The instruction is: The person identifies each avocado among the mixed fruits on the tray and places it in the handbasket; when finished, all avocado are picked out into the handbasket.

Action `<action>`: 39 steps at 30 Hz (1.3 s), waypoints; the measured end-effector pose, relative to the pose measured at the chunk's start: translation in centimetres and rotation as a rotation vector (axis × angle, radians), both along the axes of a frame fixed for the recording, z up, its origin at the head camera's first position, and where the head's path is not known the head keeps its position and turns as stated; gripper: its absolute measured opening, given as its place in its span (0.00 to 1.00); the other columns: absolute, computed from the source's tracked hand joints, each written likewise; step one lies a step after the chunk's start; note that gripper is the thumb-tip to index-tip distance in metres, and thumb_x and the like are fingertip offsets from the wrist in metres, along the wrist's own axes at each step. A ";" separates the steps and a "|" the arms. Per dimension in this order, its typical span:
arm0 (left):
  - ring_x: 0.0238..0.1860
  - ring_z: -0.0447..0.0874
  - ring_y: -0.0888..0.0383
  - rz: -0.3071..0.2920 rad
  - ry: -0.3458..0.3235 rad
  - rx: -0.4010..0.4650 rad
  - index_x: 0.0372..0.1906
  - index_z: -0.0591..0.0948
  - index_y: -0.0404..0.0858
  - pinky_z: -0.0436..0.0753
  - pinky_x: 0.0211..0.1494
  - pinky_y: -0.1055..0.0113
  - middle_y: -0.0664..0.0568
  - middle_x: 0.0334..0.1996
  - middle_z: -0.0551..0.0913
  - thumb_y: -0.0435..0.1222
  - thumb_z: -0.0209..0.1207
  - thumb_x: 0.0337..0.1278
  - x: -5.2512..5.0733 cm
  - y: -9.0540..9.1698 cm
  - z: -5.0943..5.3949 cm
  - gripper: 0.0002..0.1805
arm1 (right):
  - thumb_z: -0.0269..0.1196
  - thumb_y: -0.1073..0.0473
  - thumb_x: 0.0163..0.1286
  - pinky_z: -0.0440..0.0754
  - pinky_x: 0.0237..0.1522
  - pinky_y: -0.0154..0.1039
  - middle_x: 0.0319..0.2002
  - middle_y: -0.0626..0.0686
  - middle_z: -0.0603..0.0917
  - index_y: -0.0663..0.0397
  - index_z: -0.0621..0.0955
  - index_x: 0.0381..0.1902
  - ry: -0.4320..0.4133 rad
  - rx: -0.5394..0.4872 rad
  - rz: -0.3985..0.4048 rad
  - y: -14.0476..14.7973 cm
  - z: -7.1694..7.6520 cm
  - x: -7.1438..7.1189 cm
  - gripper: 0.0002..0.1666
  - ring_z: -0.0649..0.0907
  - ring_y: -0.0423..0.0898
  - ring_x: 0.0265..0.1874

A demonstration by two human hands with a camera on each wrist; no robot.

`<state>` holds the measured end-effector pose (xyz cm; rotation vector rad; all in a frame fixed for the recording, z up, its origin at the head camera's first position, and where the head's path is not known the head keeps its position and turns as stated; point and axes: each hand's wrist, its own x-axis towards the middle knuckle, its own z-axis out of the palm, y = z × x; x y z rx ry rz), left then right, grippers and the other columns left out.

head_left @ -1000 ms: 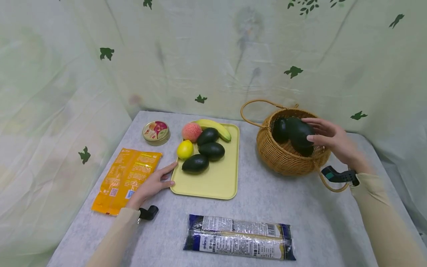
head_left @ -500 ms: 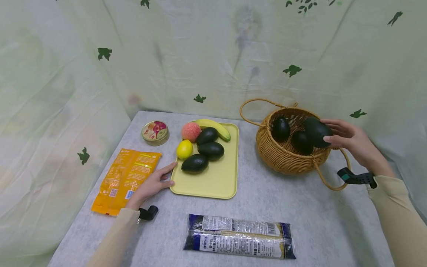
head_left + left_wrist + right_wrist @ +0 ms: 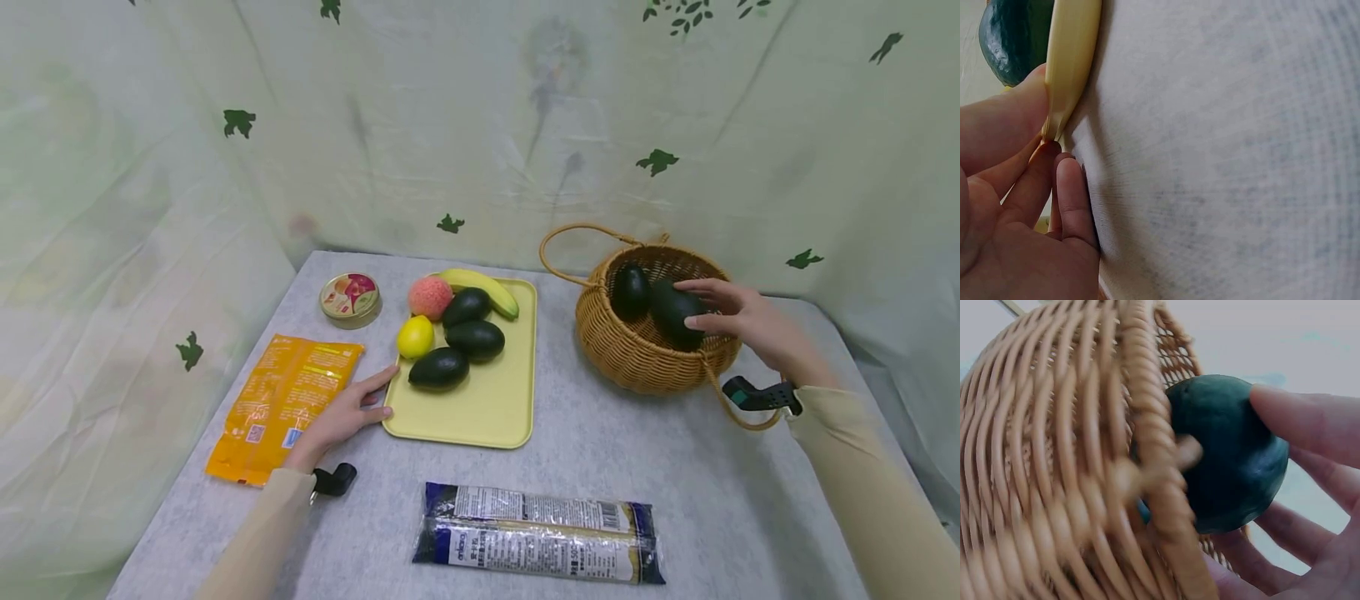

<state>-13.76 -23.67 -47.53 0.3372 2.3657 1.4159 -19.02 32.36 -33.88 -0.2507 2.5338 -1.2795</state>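
Observation:
In the head view, my right hand holds a dark green avocado between thumb and fingers, at the mouth of a round wicker basket. The right wrist view shows this avocado just past the basket rim. Another avocado lies in the basket's left side; part of the inside is hidden behind the held one. My left hand touches the left edge of a yellow tray, its thumb against the rim. Several fruits, including avocados, lie on the tray.
The tray also bears a lemon, a peach-like pink fruit and a banana. A round tin and an orange pouch are on the left. A long plastic packet lies in front. Basket handles stick out.
My right hand first drew the avocado right, over the basket rim, uncovering another avocado inside. It has since moved back left and lower into the basket mouth. The left hand stays at the tray.

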 end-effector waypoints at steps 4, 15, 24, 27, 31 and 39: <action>0.70 0.54 0.40 -0.006 0.006 0.006 0.73 0.58 0.33 0.56 0.69 0.44 0.39 0.73 0.54 0.31 0.58 0.63 0.0 0.0 -0.1 0.36 | 0.60 0.52 0.70 0.82 0.42 0.40 0.69 0.60 0.61 0.55 0.63 0.71 0.017 -0.019 0.021 -1.3 -0.7 -0.7 0.36 0.74 0.51 0.54; 0.70 0.54 0.40 -0.005 -0.005 0.016 0.73 0.58 0.34 0.56 0.69 0.45 0.40 0.73 0.54 0.32 0.59 0.63 0.0 0.1 -0.1 0.36 | 0.54 0.58 0.74 0.81 0.47 0.35 0.67 0.68 0.60 0.68 0.61 0.69 -0.005 -0.132 -0.010 -3.2 -1.0 -1.7 0.32 0.77 0.33 0.46; 0.70 0.55 0.40 0.002 -0.013 0.006 0.73 0.58 0.35 0.56 0.69 0.45 0.41 0.73 0.54 0.32 0.59 0.63 0.1 0.1 0.1 0.36 | 0.52 0.57 0.75 0.80 0.47 0.33 0.66 0.68 0.63 0.68 0.61 0.69 0.024 -0.157 -0.017 -3.2 -1.0 -1.2 0.31 0.75 0.32 0.48; 0.70 0.54 0.40 0.002 -0.013 0.007 0.73 0.57 0.35 0.56 0.69 0.45 0.40 0.73 0.53 0.32 0.59 0.63 0.1 0.1 0.1 0.36 | 0.52 0.58 0.75 0.81 0.47 0.35 0.65 0.67 0.64 0.67 0.62 0.68 0.035 -0.152 -0.034 -3.2 -0.8 -0.9 0.29 0.76 0.31 0.47; 0.70 0.55 0.40 0.003 -0.009 0.004 0.73 0.57 0.35 0.56 0.69 0.45 0.40 0.73 0.53 0.32 0.59 0.63 0.1 0.0 0.1 0.36 | 0.51 0.58 0.76 0.80 0.49 0.37 0.64 0.66 0.66 0.67 0.63 0.67 0.060 -0.166 -0.036 -3.3 -0.2 -0.6 0.27 0.78 0.36 0.50; 0.70 0.54 0.41 0.001 0.002 0.016 0.73 0.58 0.34 0.56 0.69 0.45 0.40 0.73 0.54 0.32 0.59 0.63 0.0 0.0 -0.1 0.36 | 0.55 0.56 0.74 0.79 0.51 0.36 0.63 0.59 0.70 0.60 0.68 0.65 0.072 -0.288 0.016 -4.9 1.1 0.0 0.26 0.78 0.40 0.53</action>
